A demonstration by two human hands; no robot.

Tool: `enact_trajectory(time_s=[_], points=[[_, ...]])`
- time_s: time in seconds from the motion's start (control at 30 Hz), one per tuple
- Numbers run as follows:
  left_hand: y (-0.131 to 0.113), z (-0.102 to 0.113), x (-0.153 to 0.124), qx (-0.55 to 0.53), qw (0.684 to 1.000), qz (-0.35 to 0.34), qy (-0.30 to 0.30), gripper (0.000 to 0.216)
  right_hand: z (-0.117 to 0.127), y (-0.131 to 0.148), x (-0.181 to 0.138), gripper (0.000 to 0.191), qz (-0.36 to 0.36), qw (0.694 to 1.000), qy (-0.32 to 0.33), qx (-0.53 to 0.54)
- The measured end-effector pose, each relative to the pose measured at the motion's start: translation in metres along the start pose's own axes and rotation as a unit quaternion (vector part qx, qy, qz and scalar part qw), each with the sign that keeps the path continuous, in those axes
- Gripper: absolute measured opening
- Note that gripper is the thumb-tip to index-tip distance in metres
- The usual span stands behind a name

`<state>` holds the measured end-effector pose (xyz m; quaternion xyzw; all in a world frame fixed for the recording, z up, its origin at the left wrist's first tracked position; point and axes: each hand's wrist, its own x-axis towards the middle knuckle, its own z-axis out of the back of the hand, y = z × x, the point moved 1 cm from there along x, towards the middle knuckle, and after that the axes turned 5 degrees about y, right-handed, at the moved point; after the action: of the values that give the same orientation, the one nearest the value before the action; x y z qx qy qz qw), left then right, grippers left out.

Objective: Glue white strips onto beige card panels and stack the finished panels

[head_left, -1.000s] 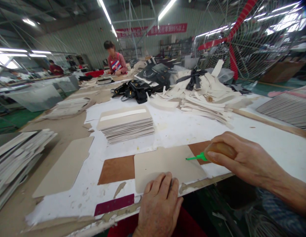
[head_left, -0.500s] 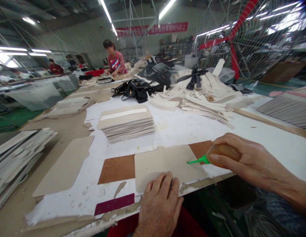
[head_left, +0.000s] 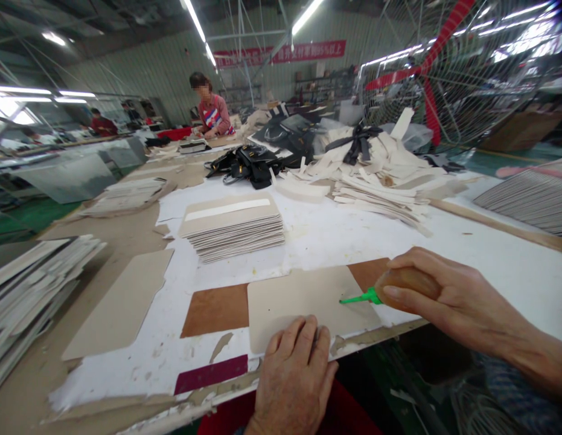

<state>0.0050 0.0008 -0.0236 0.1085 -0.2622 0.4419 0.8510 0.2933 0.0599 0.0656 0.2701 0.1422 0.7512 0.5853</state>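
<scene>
A beige rectangular panel (head_left: 303, 296) with rounded corners lies near the table's front edge. My left hand (head_left: 292, 368) rests flat on its lower edge, fingers stretched out and holding nothing. In my right hand (head_left: 425, 284) is an awl (head_left: 405, 287) with a rounded amber-brown handle and a thin green shank. Its dark point meets the panel, or hovers just above it, right of the middle; which one I cannot tell. A small dark dot shows on the panel's left part. Brown pieces (head_left: 216, 309) stick out at both sides of the panel.
Behind the panel stands a stack of beige panels (head_left: 235, 226) with a white strip on top. A maroon strip (head_left: 211, 374) lies at the front edge. Scraps (head_left: 380, 157) and black bags (head_left: 249, 164) are heaped farther back. One person (head_left: 212, 112) works at the far end.
The awl's point has shifted slightly left and down across the panel, my right hand moving with it. My left hand stays in place.
</scene>
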Motion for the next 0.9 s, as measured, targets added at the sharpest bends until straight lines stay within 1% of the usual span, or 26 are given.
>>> enact_trajectory(time_s=[0.07,0.17,0.23,0.3,0.43,0.53,0.67,0.77,0.9], points=[[0.000,0.000,0.000,0.002,1.000,0.001,-0.004,0.032,-0.005,-0.005,-0.002,0.032,-0.027,0.999,0.001,0.026],[-0.001,0.000,0.000,0.008,1.000,0.003,-0.009,0.034,-0.010,-0.011,-0.003,0.050,-0.112,0.988,-0.027,0.099],[-0.002,0.001,0.000,0.012,1.000,0.003,-0.002,0.034,-0.014,-0.009,0.000,0.057,-0.165,0.975,-0.056,0.139],[-0.004,0.002,0.000,0.018,1.000,0.002,0.009,0.034,-0.018,-0.002,0.005,0.057,-0.185,0.967,-0.062,0.166],[-0.006,0.006,0.000,0.028,0.999,0.002,0.035,0.035,-0.034,0.022,0.017,0.056,-0.150,0.969,-0.011,0.197],[-0.006,0.008,0.001,0.025,0.998,-0.001,0.054,0.036,-0.047,0.042,0.028,0.058,-0.119,0.977,0.026,0.173],[-0.005,0.009,0.001,0.015,0.998,-0.006,0.065,0.038,-0.063,0.065,0.041,0.053,-0.071,0.984,0.054,0.154],[-0.005,0.008,0.001,0.016,0.998,-0.011,0.065,0.039,-0.070,0.072,0.047,0.051,-0.050,0.988,0.061,0.135],[-0.004,0.008,0.001,0.022,0.999,-0.015,0.041,0.036,-0.071,0.071,0.047,0.049,-0.029,0.990,0.078,0.112]])
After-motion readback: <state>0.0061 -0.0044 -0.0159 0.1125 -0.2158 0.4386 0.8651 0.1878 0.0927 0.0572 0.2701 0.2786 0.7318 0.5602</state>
